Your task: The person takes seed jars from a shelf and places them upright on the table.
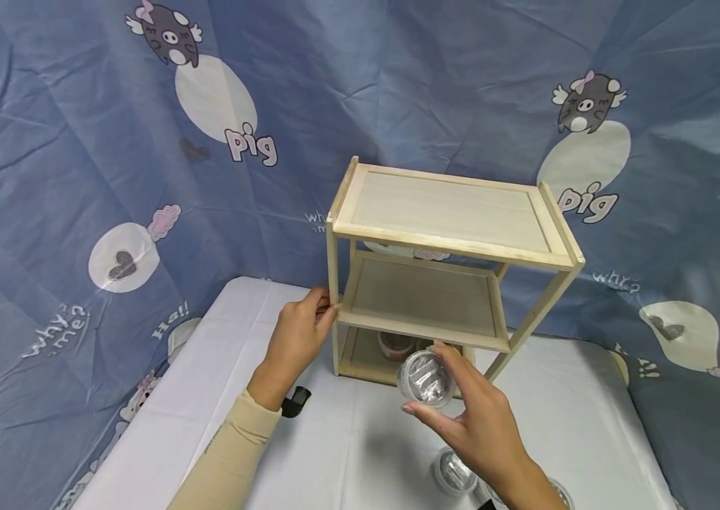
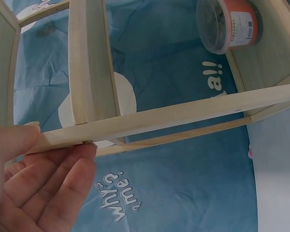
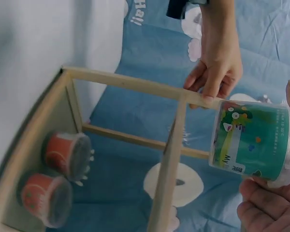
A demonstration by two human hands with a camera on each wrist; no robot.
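Cloth (image 1: 398, 92) behind and at both sides, blue and creased, printed with winged dark pigs, pale ovals and scattered lettering. Below, white tabletop (image 1: 366, 425). Standing on it, pale wooden rack (image 1: 426, 290) of three tiers, with slim square posts, greyish inset panels and raised rails at both ends of the top.

At the front left post, level with the middle shelf, left hand (image 1: 299, 329) in a beige sleeve (image 1: 232, 443): thumb on one side, fingers on the other, pinched on the wood. Before the rack, right hand (image 1: 483, 418), thumb and fingers wide apart and clamped round opposite sides of a clear jar (image 3: 253, 140).

Jar in the air in front of the lower tiers, above the tabletop, tipped with its round transparent lid (image 1: 426, 379) towards the head camera. Under the lid, crinkled shiny wrapping, its contents hard to make out through the glare. Straight sides, wrapped in a green label with a cartoon face, a yellow stripe, small coloured hearts and fine print.

Side by side on the bottom shelf, two red-labelled jars (image 3: 67, 154). Near the right wrist on the tabletop, more clear-lidded jars (image 1: 455, 471), some partly hidden. Smallest, a black-and-white code square on the green label.
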